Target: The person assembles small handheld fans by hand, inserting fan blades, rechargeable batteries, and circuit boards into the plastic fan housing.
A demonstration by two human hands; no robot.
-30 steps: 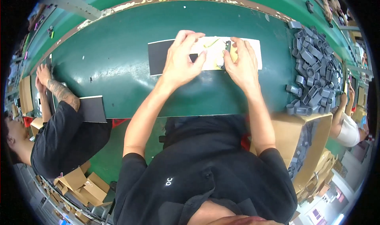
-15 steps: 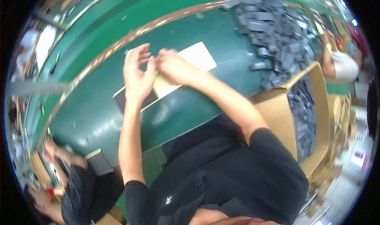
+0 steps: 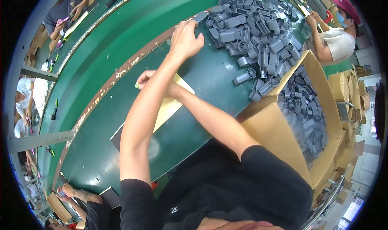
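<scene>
The left arm extends across the dark green bench (image 3: 91,149) toward its brown, chipped far edge, its forearm crossing above the right. The left hand (image 3: 186,40) is bent at the fingers with the thumb apart; its fingertips meet a grey, hollow plastic part (image 3: 200,18) near the far edge (whether they grip it cannot be told). The right hand (image 3: 146,77) is turned toward the far edge, pinching a small pale-green piece (image 3: 137,85) at its fingertips.

The flat rectangular sheet (image 3: 166,113), white to pale yellow with a black end section, lies between the far and near edges; both forearms cover parts of it. The black end points toward the bench's left end.

A heap of grey, hollow plastic parts (image 3: 258,31) occupies the right end of the bench, spreading from the far edge toward the near edge. An open brown cardboard box (image 3: 268,137), containing similar grey parts, stands against the near edge at the right. A co-worker in a red cap (image 3: 342,7) is beyond the heap.
</scene>
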